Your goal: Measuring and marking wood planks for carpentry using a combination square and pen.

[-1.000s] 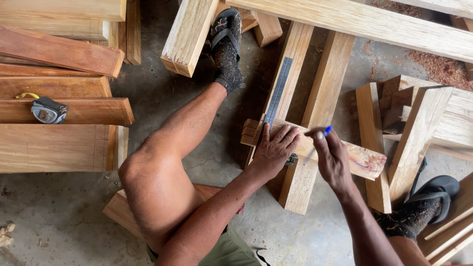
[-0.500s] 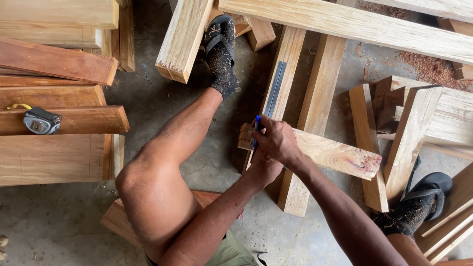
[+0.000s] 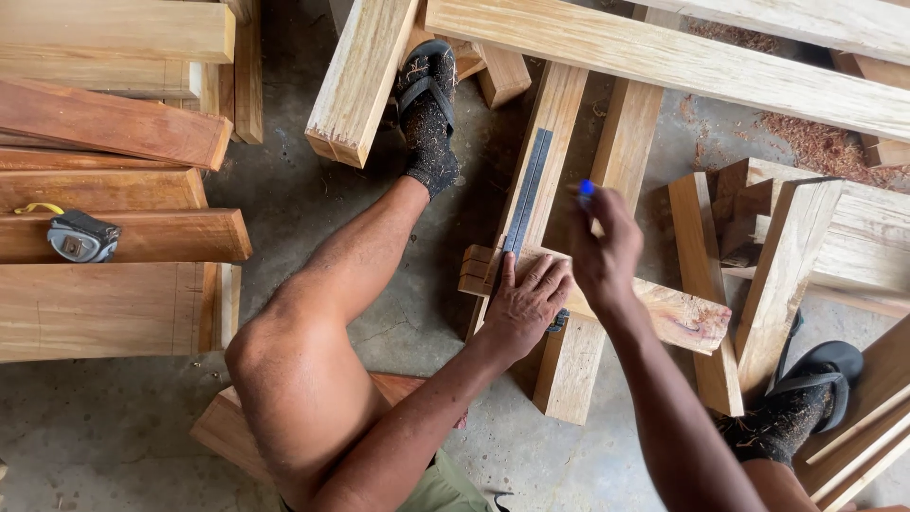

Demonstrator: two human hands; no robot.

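Marking step, I judge: left hand [image 3: 523, 305] flat, fingers spread on ruler [image 3: 527, 192] and wood block [image 3: 654, 303]; right hand [image 3: 603, 248] pinching blue pen [image 3: 587, 189], tip next needs the ruler's edge.

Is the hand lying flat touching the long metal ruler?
Touching. In the head view, the left hand lies flat on the short pale wooden block, its fingertips pressing the near end of the long grey metal ruler.

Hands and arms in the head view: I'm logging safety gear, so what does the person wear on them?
Nothing shows on them. The left hand and right hand are bare, with no gloves, rings or watch in sight. Both forearms are bare too, with no sleeve reaching into the picture. No bandage or marking can be made out.
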